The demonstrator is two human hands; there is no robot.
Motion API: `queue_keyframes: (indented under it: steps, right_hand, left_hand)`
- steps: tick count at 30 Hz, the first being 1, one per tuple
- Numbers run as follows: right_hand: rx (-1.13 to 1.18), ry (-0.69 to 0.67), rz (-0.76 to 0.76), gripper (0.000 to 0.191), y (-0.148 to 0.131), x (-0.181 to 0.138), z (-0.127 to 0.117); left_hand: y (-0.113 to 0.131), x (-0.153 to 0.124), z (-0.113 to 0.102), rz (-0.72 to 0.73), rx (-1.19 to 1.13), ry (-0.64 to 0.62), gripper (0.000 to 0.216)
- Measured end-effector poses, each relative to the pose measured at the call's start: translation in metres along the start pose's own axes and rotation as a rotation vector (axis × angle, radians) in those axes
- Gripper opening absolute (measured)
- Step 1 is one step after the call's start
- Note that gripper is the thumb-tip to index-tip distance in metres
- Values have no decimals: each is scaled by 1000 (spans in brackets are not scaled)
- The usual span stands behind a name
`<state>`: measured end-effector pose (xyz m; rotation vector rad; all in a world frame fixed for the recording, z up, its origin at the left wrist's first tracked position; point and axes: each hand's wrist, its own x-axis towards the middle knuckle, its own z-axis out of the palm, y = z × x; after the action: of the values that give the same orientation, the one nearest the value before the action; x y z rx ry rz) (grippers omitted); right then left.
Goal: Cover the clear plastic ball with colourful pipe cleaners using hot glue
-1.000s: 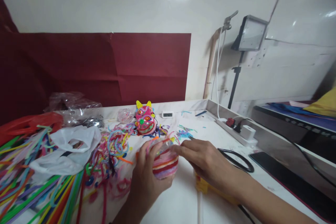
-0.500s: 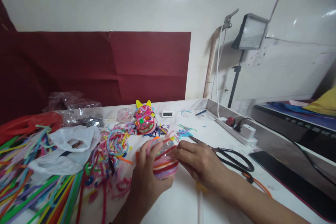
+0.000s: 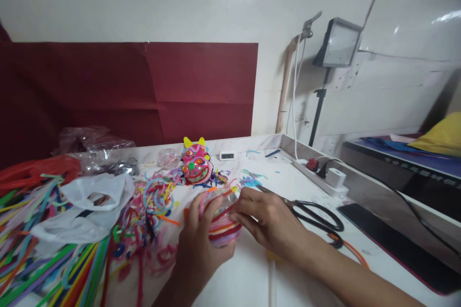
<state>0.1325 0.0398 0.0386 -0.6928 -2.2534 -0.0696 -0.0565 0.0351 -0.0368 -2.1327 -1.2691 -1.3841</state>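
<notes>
Your left hand [image 3: 201,237] is clamped on the striped ball [image 3: 224,237], well short of the table's [image 3: 248,264] far edge. Your right hand's [image 3: 268,218] fingertips touch it; whether they pinch, I can't tell. The digital display's [image 3: 226,156] digits are unreadable.

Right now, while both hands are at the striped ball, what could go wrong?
The striped ball might turn or slip if the left hand loosens its hold. The right hand, at the ball's side, could brush against the scissors lying close by on the table.
</notes>
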Motion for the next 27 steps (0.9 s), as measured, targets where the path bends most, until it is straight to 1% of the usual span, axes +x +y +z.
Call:
queue_keyframes:
  steps: [6, 11, 14, 22, 27]
  right_hand:
    - [39, -24, 30, 19, -3, 0, 0]
    - [130, 35, 80, 14, -7, 1, 1]
    - [176, 47, 104, 15, -9, 3, 1]
    - [200, 60, 98, 18, -9, 4, 2]
    - [217, 74, 89, 17, -10, 4, 3]
  left_hand:
    - [2, -2, 0, -55, -27, -10, 75]
    - [-2, -3, -1, 19, 6, -25, 76]
    - [-1, -2, -1, -7, 10, 3, 75]
    - [2, 1, -2, 17, 13, 24, 69]
    - [-2, 0, -1, 42, 28, -14, 72]
